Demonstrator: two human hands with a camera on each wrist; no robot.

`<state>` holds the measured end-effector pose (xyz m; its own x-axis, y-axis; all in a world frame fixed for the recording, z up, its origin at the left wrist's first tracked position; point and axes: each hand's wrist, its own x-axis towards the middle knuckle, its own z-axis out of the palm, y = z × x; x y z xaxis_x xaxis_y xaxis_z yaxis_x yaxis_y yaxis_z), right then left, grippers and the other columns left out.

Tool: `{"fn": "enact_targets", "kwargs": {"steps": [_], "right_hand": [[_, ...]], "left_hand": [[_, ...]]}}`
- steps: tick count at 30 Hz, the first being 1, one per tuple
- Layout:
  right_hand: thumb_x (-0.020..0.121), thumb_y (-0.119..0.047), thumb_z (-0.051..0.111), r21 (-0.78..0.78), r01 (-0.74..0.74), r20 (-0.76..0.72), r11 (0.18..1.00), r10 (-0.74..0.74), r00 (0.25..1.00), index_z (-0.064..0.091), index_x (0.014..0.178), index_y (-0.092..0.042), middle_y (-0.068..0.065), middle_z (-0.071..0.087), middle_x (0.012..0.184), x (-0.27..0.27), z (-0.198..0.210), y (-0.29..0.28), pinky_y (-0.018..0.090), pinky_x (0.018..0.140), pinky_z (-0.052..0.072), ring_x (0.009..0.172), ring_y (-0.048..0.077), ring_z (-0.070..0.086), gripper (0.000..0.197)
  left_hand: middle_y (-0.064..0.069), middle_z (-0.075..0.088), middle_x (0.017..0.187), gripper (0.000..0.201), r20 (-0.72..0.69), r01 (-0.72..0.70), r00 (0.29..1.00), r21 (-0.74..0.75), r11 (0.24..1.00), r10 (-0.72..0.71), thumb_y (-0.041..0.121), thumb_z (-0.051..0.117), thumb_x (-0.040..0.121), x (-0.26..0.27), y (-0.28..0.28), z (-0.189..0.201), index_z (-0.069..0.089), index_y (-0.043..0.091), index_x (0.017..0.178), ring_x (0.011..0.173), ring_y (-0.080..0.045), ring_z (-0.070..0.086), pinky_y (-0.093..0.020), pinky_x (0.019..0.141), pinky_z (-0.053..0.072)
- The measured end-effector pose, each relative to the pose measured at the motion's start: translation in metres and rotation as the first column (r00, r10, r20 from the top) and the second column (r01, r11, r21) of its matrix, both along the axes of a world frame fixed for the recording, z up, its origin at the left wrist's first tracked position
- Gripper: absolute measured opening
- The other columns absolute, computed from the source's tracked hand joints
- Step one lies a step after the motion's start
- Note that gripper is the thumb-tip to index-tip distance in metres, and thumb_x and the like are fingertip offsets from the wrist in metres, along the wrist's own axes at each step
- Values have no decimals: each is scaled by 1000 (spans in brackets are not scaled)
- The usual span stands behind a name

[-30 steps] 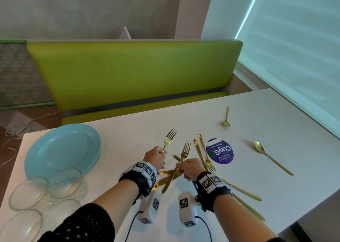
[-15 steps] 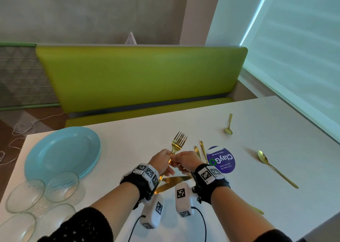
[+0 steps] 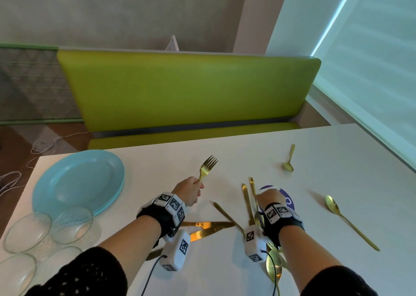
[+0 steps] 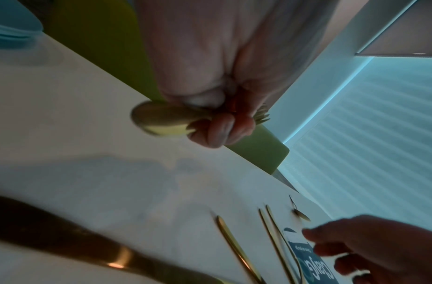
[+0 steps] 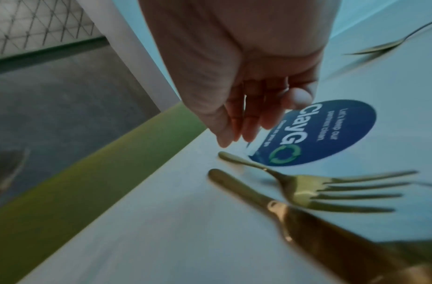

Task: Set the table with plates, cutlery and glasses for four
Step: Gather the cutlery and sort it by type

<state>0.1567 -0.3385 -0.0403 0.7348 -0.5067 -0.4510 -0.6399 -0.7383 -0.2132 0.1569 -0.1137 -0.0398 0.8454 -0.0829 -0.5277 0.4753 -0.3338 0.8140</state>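
Gripping gold forks (image 3: pixel 206 168) by their handles in your left hand (image 3: pixel 188 191), you are holding them tines-up above the white table (image 3: pixel 157 183), right of the stacked blue plates (image 3: pixel 76 183). Your right hand (image 3: pixel 269 200), fingers relaxed and holding nothing, is hovering over a fork (image 5: pixel 319 189) and knife (image 5: pixel 307 226) beside the round sticker (image 5: pixel 331 132).
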Motion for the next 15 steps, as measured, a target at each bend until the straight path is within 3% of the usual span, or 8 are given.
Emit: {"fn": "enact_targets", "kwargs": {"steps": [3,6,8,12,15], "right_hand": [[92,-25,54,-8,32,-54,999,-32,998,62,105,0,14,66,106,0,-12,-6,28,72,43,95,27,61,30],[88,-26,61,11,63,-40,998,-63,997,57,74,-5,8,59,77,1,-22,-7,26,60,44,73,23,55,25],[87,-24,61,-2,71,-29,997,-71,997,53,66,-7,7,60,72,3,-27,-6,25,54,43,68,22,57,28],[91,-16,54,-21,40,-33,999,-41,999,61,82,-3,11,60,85,4,-28,-4,29,72,51,80,26,59,17],[92,-18,53,-33,0,-32,999,-1,999,63,97,2,16,66,98,4,-23,-4,27,61,44,97,29,63,22]], "left_hand": [[-2,47,70,28,12,-17,1000,0,1000,17,17,30,100,2,0,-4,48,18,78,53,-13,40,-21,47,31],[-3,46,69,25,-3,-36,999,-24,999,36,15,30,99,2,0,-6,49,14,83,52,-14,39,-22,47,30],[-3,46,69,27,-1,-40,999,-27,999,40,15,29,100,1,1,-7,48,15,81,51,-13,38,-22,46,30],[-3,46,68,30,12,-39,999,-27,999,39,14,29,100,1,3,-9,47,17,77,50,-14,38,-24,47,29],[-3,46,68,30,16,-30,999,2,1000,30,16,29,100,2,5,-9,47,18,77,51,-14,39,-23,46,29]]}}
